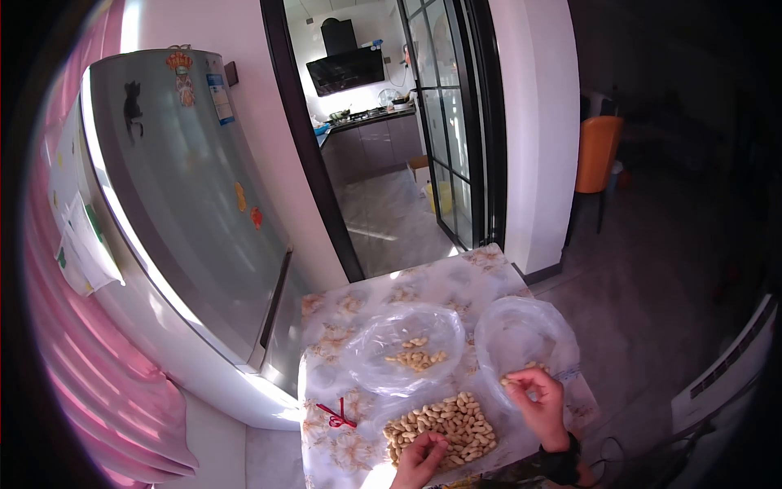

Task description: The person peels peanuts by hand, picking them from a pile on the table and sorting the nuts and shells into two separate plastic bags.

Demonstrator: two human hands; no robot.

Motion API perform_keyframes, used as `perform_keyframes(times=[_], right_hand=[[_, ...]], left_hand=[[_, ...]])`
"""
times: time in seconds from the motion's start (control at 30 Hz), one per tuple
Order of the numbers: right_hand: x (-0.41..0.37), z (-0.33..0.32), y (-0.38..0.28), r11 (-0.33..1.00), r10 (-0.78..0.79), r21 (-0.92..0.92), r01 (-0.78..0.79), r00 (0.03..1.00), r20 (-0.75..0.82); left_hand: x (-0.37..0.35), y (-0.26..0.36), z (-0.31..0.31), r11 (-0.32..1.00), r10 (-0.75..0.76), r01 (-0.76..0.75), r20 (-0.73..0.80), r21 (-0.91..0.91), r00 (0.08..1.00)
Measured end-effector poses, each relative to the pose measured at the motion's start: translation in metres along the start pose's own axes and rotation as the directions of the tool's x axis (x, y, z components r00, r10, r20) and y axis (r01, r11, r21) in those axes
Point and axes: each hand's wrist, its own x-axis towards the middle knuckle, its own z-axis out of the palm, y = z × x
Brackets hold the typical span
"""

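Observation:
A pile of unshelled peanuts point(456, 420) lies in a rectangular block near the front of the table. My left hand point(420, 460) is over the front left of this pile, its fingers curled together; whatever they hold, if anything, is hidden. Thumb and forefinger of my right hand point(539, 401) pinch a peanut point(506, 381) at the near side of the right clear plastic bag point(493, 330). A few peanuts show inside that bag, close to my fingers. The left clear plastic bag point(371, 334), spread open behind the pile, holds several peanuts point(419, 359).
A red ribbon tie point(336, 416) lies left of the pile on the flowered tablecloth point(346, 310). Left of the table stands a grey fridge point(187, 196). Beyond it, a glass door point(444, 114) opens onto a kitchen. An orange chair point(599, 153) is at the right.

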Motion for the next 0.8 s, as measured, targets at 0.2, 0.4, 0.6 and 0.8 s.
perform_keyframes(times=[0.2, 0.4, 0.6, 0.8], right_hand=[[0.024, 0.049, -0.024, 0.981, -0.114, -0.102, 0.166, 0.914, 0.389], [0.056, 0.086, -0.011, 0.947, -0.237, -0.108, 0.303, 0.884, 0.403], [0.076, 0.106, -0.003, 0.903, -0.306, -0.174, 0.393, 0.872, 0.382], [0.03, 0.084, -0.026, 0.954, -0.165, -0.111, 0.278, 0.798, 0.58]], left_hand=[[-0.002, 0.005, -0.001, 0.999, -0.012, 0.012, 0.005, 0.046, 1.0], [0.001, -0.021, -0.026, 0.989, -0.141, 0.134, 0.114, 0.061, 0.983], [-0.001, 0.0, -0.004, 1.0, 0.002, -0.002, 0.029, 0.029, 1.0], [0.003, -0.002, 0.001, 0.996, 0.059, -0.068, -0.144, -0.053, 0.988]])
